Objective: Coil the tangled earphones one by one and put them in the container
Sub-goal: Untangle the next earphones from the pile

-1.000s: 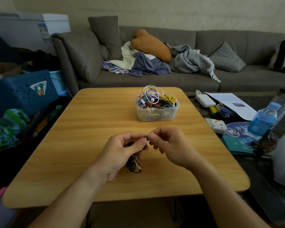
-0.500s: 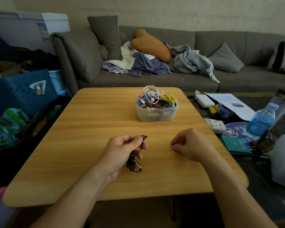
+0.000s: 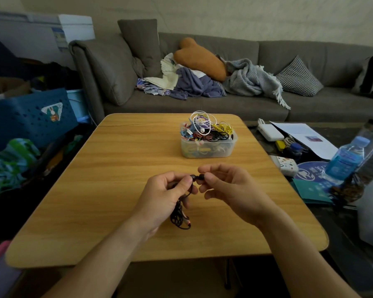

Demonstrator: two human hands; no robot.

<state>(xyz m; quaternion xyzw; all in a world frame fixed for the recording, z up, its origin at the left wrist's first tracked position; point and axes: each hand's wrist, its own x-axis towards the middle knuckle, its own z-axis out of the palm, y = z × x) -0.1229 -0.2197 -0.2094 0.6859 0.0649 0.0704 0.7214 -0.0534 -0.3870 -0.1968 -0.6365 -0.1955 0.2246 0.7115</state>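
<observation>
Head view: container (image 3: 209, 148) heaped with coiled earphones (image 3: 205, 131).

The container (image 3: 208, 145) is sitting on the far half of the tabletop (image 3: 121, 168), a little right of centre, with a heap of earphones (image 3: 205, 129) piling up in it and over its rim. Nearer the person, the left hand (image 3: 166, 196) and right hand (image 3: 228, 188) are meeting above the tabletop's middle, directly before the container. Between their fingertips the earbuds (image 3: 196, 177) are lying side by side, apparently touching. The coiled cable (image 3: 180, 216) is hanging below the left hand, just right of its wrist. Behind the tabletop the sofa (image 3: 224, 104) is running across. A water bottle (image 3: 345, 160) is standing off the tabletop's right edge.
</observation>
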